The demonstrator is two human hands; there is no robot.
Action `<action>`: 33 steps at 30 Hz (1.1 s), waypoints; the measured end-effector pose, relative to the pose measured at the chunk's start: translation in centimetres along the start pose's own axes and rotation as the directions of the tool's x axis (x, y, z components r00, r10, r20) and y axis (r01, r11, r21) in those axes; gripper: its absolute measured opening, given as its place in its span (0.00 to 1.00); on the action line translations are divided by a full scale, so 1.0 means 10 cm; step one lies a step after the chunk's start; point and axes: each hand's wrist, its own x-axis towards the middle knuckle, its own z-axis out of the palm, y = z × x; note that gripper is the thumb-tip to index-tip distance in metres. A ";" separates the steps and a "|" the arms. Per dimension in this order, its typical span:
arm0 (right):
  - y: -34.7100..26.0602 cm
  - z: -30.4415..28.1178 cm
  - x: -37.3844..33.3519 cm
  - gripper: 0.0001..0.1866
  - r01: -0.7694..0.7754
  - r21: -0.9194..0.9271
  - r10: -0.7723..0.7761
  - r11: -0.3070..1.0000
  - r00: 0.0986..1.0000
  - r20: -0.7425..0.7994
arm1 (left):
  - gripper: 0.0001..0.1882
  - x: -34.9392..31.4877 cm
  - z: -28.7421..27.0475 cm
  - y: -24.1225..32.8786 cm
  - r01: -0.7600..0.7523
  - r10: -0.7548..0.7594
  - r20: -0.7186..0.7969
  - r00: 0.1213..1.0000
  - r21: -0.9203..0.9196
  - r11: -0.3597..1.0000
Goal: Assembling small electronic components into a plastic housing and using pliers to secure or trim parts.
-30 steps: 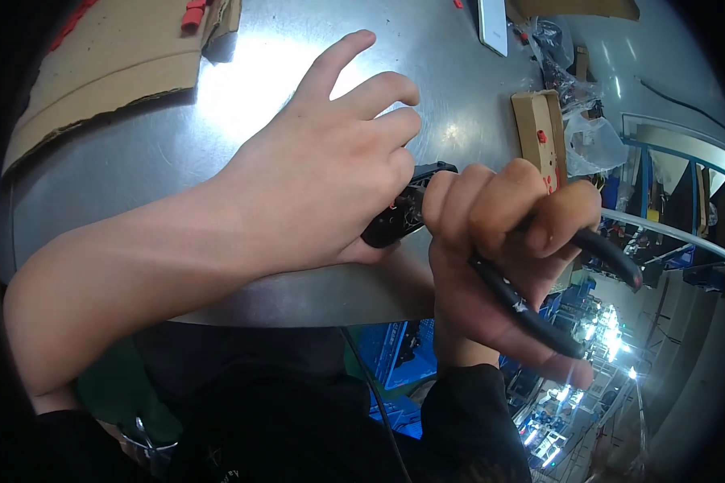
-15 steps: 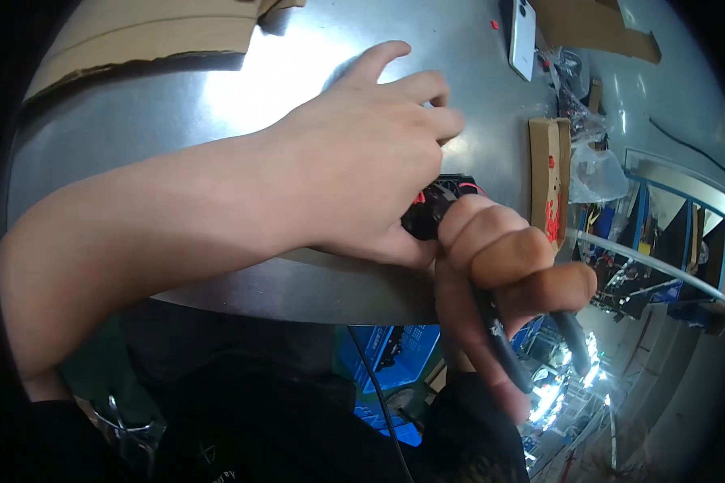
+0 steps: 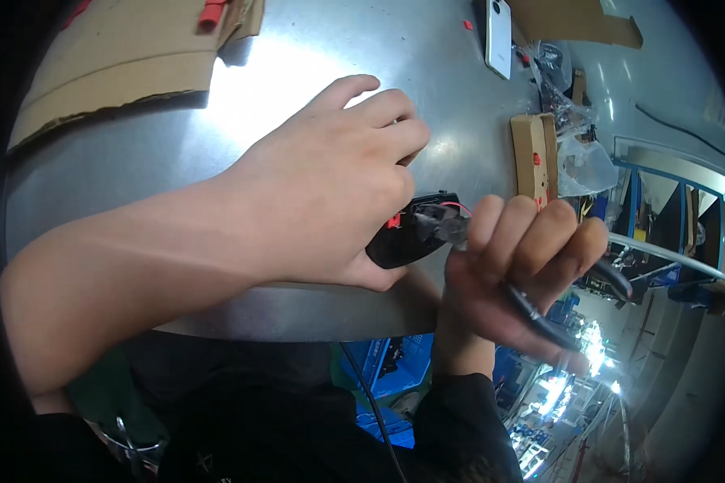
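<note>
My left hand (image 3: pixel 350 173) is closed around a black plastic part (image 3: pixel 391 248) at the near edge of the table. A small red piece (image 3: pixel 394 220) sits on this part, and a thin red wire (image 3: pixel 457 206) curves at its far right side. In my right hand (image 3: pixel 528 249) is a pair of pliers (image 3: pixel 441 225) with dark handles, gripped with the fingers wrapped round. The metal jaws lie against or just over the black part; whether they bite on anything cannot be made out. My left fingers hide much of the part's left side.
A cardboard box (image 3: pixel 137 76) lies at the far left of the metal table (image 3: pixel 298 318), with red pieces on it. On the right are a white phone (image 3: pixel 498 40), a small cardboard tray (image 3: pixel 527 153) and clear plastic bags (image 3: pixel 584 165). Blue crates (image 3: pixel 411 362) stand below the edge.
The pliers and my right hand have turned and shifted right, so the jaws show more. My left hand, with the black part, appears slightly lower and farther left; the whole view has shifted too.
</note>
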 end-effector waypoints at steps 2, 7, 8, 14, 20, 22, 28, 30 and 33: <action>0.02 0.04 -0.04 0.43 0.004 -0.042 -0.004 0.999 1.000 0.010 | 0.22 0.00 -0.01 0.02 0.019 -0.019 0.016 1.000 -0.005 1.000; -0.01 0.07 -0.05 0.44 -0.044 -0.104 0.046 0.994 0.999 0.013 | 0.22 0.03 -0.04 0.06 -0.009 0.009 0.023 1.000 0.034 0.999; -0.01 0.08 -0.04 0.44 -0.062 -0.095 0.063 0.994 0.998 0.006 | 0.22 0.03 -0.03 0.06 -0.014 0.012 0.036 0.999 0.054 0.998; 0.02 0.10 -0.03 0.43 -0.049 -0.077 0.048 0.996 0.999 -0.018 | 0.22 0.01 -0.06 0.04 0.000 -0.003 0.069 0.998 0.039 0.999; -0.03 0.08 -0.01 0.43 -0.072 -0.100 0.071 0.992 0.997 -0.020 | 0.23 0.03 -0.03 0.05 0.029 -0.028 0.022 0.999 -0.002 1.000; -0.01 0.00 0.01 0.44 -0.057 -0.095 0.058 0.994 0.998 0.002 | 0.23 0.02 -0.05 0.04 0.017 -0.016 0.039 0.999 -0.030 0.999; -0.07 -0.04 0.01 0.47 -0.106 0.013 0.106 0.994 0.992 -0.072 | 0.23 0.01 -0.07 0.01 0.012 -0.004 0.089 0.996 -0.086 0.996; -0.05 -0.04 0.00 0.47 -0.132 0.019 0.133 0.991 0.990 -0.057 | 0.23 0.01 -0.06 0.00 0.009 -0.001 0.088 0.996 -0.083 0.997; -0.04 -0.06 0.00 0.46 -0.122 0.001 0.122 0.993 0.992 -0.014 | 0.23 0.02 -0.06 0.00 0.009 -0.001 0.082 0.997 -0.092 0.996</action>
